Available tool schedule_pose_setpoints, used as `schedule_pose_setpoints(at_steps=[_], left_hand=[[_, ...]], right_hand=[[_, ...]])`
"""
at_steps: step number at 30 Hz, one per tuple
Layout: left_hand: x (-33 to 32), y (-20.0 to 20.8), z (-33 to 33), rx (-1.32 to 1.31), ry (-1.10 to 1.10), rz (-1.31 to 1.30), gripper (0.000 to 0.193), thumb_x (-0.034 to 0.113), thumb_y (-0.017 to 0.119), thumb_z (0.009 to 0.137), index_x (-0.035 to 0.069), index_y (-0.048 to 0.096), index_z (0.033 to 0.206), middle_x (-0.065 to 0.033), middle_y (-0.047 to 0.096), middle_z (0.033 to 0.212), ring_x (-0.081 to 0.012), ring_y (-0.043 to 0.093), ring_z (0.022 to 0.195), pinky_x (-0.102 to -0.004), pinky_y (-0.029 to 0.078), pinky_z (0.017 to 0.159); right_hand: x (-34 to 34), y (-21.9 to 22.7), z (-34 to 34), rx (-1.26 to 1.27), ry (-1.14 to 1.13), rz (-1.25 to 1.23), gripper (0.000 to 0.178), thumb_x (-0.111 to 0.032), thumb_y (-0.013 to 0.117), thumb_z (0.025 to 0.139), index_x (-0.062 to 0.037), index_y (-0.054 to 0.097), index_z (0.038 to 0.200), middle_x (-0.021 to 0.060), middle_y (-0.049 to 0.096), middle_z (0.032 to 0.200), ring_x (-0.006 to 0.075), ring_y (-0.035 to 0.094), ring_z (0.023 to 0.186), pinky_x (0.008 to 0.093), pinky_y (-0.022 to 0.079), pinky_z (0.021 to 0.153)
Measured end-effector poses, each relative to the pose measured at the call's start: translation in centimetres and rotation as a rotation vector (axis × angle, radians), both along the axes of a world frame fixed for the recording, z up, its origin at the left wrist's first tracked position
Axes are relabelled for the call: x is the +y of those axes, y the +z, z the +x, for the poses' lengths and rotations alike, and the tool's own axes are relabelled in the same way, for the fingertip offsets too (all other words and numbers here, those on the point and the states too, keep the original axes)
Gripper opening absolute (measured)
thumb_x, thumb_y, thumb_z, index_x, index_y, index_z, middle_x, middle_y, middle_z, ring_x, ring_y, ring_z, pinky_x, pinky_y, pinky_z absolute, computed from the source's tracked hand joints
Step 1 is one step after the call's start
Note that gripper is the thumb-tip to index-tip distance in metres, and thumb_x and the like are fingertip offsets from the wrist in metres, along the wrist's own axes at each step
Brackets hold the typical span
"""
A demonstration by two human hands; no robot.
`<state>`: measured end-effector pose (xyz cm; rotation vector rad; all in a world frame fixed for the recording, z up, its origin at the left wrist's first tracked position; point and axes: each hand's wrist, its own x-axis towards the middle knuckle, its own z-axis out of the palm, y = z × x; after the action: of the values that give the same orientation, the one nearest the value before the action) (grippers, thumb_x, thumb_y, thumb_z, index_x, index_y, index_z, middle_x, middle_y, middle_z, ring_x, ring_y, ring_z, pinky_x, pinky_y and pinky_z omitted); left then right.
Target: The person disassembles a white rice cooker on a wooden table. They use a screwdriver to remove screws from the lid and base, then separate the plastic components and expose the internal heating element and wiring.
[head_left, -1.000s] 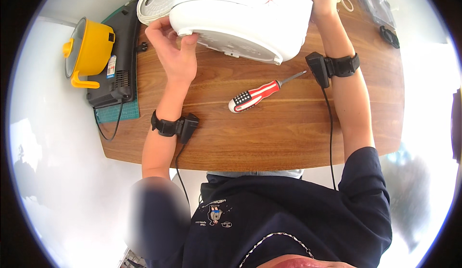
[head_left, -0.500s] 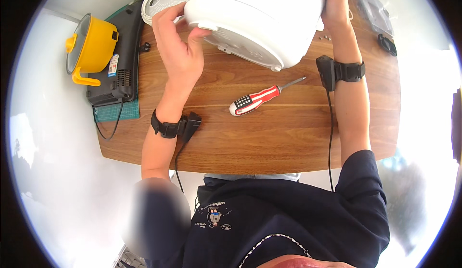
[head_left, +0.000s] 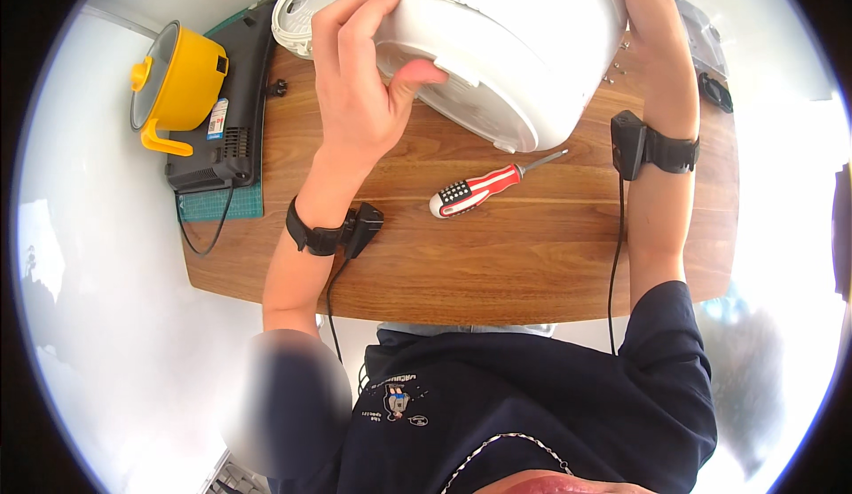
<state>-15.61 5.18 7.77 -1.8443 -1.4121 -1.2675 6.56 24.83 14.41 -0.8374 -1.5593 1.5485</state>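
A white rounded appliance (head_left: 524,41), which looks like a rice cooker, is tipped over at the far middle of the table, its vented, footed base angled towards me. My left hand (head_left: 359,99) grips its left side, fingers over the base's edge and thumb against the underside. On the opposite side my right hand (head_left: 661,37) holds the body; its fingertips are partly hidden and cut off by the frame. A screwdriver (head_left: 475,192) with a red, white and black handle lies just below the appliance, tip pointing right. Several small screws (head_left: 614,72) lie beside my right hand.
Behind my left hand rests a round white perforated lid (head_left: 306,19). At left, a yellow pot (head_left: 186,81) sits on a black appliance (head_left: 204,161) over a green mat (head_left: 244,201). A clear plastic tray (head_left: 706,37) and coiled black cord (head_left: 715,93) lie far right.
Both hands and the white appliance have shifted right and slightly nearer to me. The whole view has also moved a little. The screwdriver still lies on the table.
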Motion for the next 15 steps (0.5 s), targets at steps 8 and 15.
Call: schedule_pose_setpoints(at_steps=[8,15], left_hand=[[0.0,0.0,0.6,-0.137,-0.052,-0.094,0.091,0.050,0.095,0.070,0.003,0.056,0.138,-0.0154,0.051,0.133,-0.0308,0.054,0.119,-0.0406,0.050,0.094],[-0.3,0.5,1.1,-0.078,-0.026,0.010,0.092,0.047,0.100,0.061,0.004,0.058,0.131,-0.0119,0.052,0.126,-0.0279,0.053,0.113,-0.0388,0.050,0.093]], right_hand=[[-0.1,-0.7,-0.4,-0.073,-0.161,0.390,0.037,-0.028,0.063,0.105,0.0076,0.074,0.106,0.0042,0.071,0.084,0.0116,0.063,0.072,0.0279,0.052,0.065],[-1.2,-0.1,-1.2,-0.179,-0.169,0.254,0.052,-0.044,0.068,0.102,0.0072,0.076,0.098,0.0080,0.071,0.074,0.0134,0.063,0.060,0.0299,0.050,0.054]])
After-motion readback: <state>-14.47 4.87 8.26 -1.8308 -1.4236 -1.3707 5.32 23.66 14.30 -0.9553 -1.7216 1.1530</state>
